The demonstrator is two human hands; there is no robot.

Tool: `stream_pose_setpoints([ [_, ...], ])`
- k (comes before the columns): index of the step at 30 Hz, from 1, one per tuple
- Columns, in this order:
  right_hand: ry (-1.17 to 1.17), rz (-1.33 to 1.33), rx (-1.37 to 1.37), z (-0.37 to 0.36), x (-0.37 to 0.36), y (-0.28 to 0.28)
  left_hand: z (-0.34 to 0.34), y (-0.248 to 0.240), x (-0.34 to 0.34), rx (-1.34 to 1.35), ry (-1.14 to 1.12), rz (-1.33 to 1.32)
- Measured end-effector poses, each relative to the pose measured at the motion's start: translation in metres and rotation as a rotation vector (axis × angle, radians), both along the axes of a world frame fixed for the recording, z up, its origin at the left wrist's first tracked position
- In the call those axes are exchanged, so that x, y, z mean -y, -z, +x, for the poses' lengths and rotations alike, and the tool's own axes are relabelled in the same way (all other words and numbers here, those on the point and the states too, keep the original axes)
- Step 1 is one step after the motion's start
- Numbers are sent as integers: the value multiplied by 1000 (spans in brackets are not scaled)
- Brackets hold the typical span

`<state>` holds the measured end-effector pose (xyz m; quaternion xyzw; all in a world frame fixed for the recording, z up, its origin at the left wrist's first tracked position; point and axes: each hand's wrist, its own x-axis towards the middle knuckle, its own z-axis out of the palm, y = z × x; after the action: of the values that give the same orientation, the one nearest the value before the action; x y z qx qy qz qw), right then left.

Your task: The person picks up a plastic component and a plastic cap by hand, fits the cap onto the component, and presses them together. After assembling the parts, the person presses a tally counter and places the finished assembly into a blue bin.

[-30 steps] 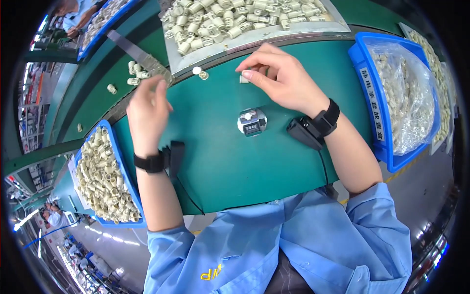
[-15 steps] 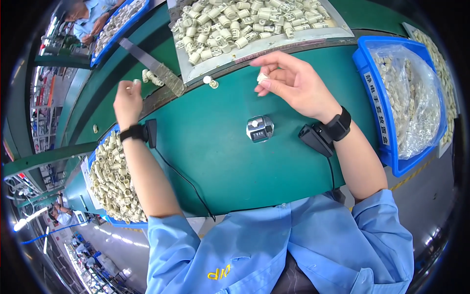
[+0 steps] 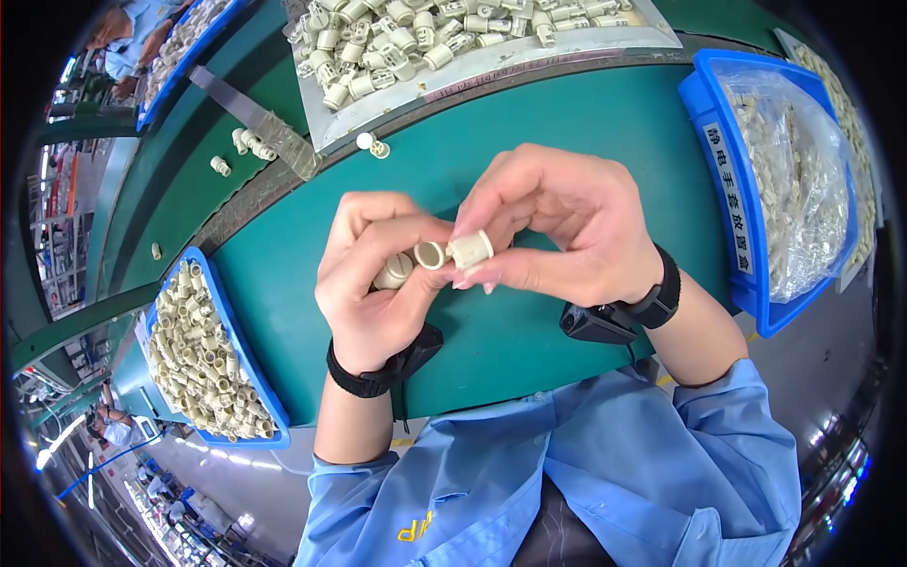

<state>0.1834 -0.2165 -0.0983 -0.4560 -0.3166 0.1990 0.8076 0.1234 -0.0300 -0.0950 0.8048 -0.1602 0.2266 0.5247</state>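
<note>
While my green tabletop [image 3: 510, 359] sits beside a heaped metal tray [image 3: 586, 45] and blue bin [image 3: 248, 354], much seemingly remains; above it, left fingers [image 3: 397, 236] clamp a cream cylinder [image 3: 393, 273] and open sleeve [image 3: 431, 255], right fingers [image 3: 524, 269] a rimmed sleeve [image 3: 474, 250], apparently unjoined.

Two hands in play, left hand [image 3: 373, 283] and right hand [image 3: 581, 222], and it's three cream plastic cylinders [image 3: 474, 249] between them! Two black wristbands [image 3: 664, 288], two black wrist units [image 3: 597, 323]. Near the tray, one small white round piece [image 3: 365, 141]. Three blue bins [image 3: 754, 298] around, one metal tray [image 3: 647, 36] up front, its heaped cylinders too many to count!
</note>
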Motion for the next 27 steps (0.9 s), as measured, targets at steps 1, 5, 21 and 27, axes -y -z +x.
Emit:
stream_pose_setpoints([
  [1, 20, 2, 74, 0, 0, 2, -1, 2, 2, -6, -1, -5],
  [5, 58, -83, 272, 7, 3, 2, -8, 4, 5, -58, -64, -40],
  [21, 195, -105, 536, 10, -4, 3, -11, 13, -7, -17, -45, -131],
  [27, 216, -151, 292, -1, -2, 0, -17, 4, -6, -147, -34, -78],
])
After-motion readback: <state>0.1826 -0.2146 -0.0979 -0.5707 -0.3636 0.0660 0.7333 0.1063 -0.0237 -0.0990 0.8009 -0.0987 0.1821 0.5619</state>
